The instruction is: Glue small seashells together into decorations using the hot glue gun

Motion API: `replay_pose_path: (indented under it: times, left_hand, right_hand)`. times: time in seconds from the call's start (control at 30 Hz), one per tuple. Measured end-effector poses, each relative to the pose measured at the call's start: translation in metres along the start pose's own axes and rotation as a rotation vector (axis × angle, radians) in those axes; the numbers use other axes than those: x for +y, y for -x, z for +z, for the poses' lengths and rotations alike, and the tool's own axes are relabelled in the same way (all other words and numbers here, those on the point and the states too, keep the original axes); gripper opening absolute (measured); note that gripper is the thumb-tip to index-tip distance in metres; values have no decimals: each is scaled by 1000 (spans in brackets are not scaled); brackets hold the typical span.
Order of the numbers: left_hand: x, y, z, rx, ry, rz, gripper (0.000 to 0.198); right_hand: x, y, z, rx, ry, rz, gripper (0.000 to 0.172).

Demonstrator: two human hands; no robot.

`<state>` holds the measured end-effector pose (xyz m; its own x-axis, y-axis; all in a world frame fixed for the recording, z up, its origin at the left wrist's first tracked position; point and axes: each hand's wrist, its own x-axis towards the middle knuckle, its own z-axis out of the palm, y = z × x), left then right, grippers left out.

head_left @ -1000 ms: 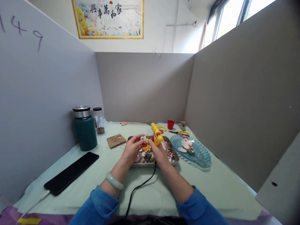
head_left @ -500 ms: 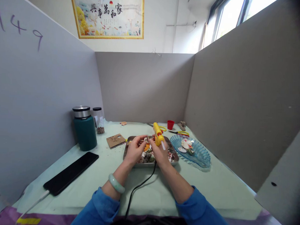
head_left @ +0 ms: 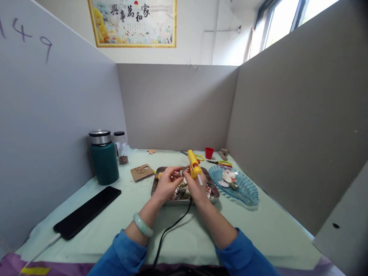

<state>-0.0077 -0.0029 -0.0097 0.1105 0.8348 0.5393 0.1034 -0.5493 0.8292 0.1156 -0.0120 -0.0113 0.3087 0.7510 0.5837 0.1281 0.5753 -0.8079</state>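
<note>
A yellow hot glue gun (head_left: 194,164) is in my right hand (head_left: 196,187), its clear glue stick jutting out toward me and its black cord (head_left: 175,225) running down to the table edge. My left hand (head_left: 167,185) has thumb and fingers drawn together close to the right fingertips, pinched on a small piece too tiny to name. Both hands hover over a metal tray (head_left: 181,202) filled with small shells, stones and painted bits. The glue gun's nozzle points away from me, and its trigger is hidden by my fingers.
To the right lies a blue leaf-shaped glass dish (head_left: 248,192) holding a few pieces. Behind are scissors (head_left: 223,163) and a red cup (head_left: 209,153). On the left are a green flask (head_left: 104,163), a jar (head_left: 121,148), a phone (head_left: 87,212) and a cardboard piece (head_left: 142,172). Grey partitions enclose the table.
My left fingers have shifted slightly and curled closer to my right fingertips. The orange piece visible between the hands before is now covered. The glue gun stays nearly in place.
</note>
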Motion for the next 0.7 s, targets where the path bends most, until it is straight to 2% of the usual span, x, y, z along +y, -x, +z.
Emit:
replay_pose_path:
  times: [0.17,0.37,0.57,0.7]
  left_hand:
    - [2,1,1,-29,119,-124,39]
    - [16,4,-1,-83,309,-284,47]
    - [16,4,-2,-68,392,-316,43]
    - [12,4,-3,-67,379,-282,43]
  right_hand:
    - [0,1,-4,-42,100,-81,18]
    - [-7,3,-4,-71,64,-62,19]
    - [-4,0,-4,-39,-6,-9,21]
    - [-4,0,-3,-52,8,-15,20]
